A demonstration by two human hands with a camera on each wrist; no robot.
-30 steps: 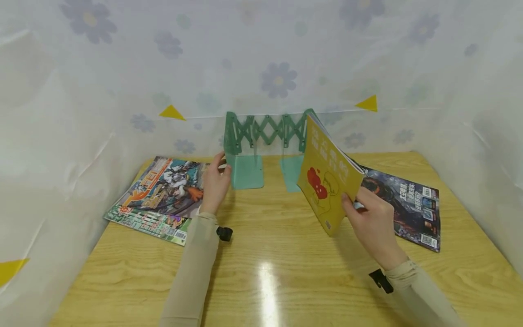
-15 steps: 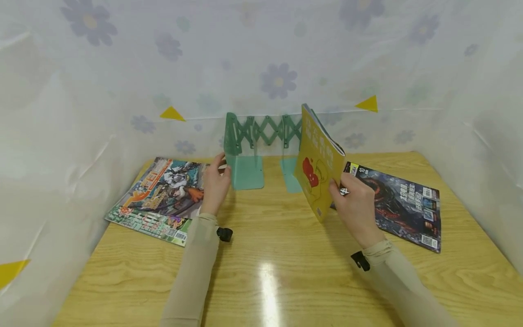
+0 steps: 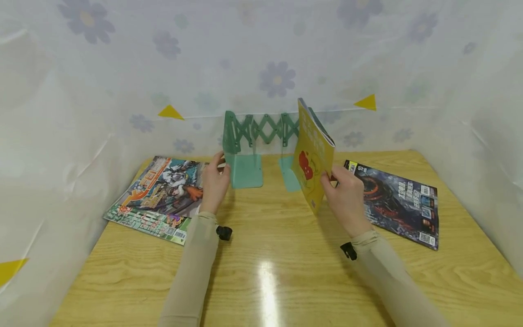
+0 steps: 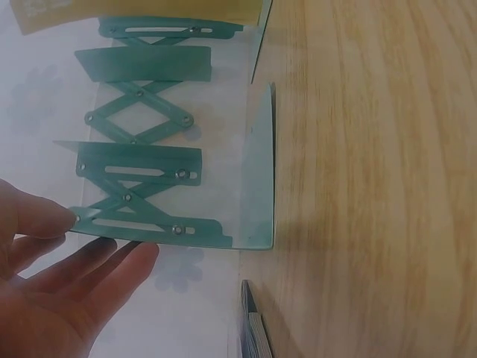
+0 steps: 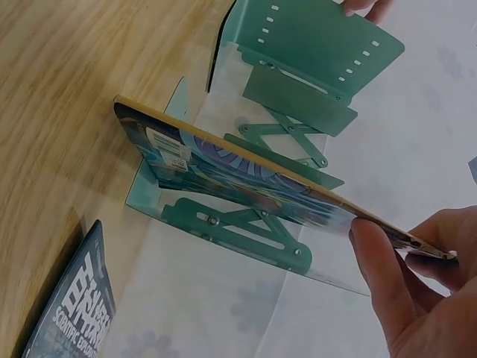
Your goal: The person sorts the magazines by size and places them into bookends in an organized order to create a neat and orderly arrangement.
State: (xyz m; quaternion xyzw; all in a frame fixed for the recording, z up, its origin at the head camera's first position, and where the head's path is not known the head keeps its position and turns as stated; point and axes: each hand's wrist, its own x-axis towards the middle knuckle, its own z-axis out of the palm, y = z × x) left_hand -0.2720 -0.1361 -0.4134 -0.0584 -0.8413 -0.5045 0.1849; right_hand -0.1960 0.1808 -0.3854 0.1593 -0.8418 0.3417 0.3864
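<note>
Across the wood-grain table (image 3: 306, 272), the green metal book rack (image 3: 247, 175) stays right where it was, and the yellow magazine (image 3: 314, 154) is now further left and deeper than a second ago, tilted just inside the rack's right end! Flat riveted strips criss-cross in diamonds; the thin, glossy cover bows slightly. My right hand (image 3: 347, 195) has travelled with it, pinching its near edge; my left hand (image 3: 214, 186), unmoved, pinches the smooth left plate (image 5: 320, 45).

The booklet (image 3: 314, 147) is yellow (with a red figure (image 3: 305, 165)), the bookend (image 3: 247, 171) green, the backdrop (image 3: 216, 50) flowered in purple.
</note>
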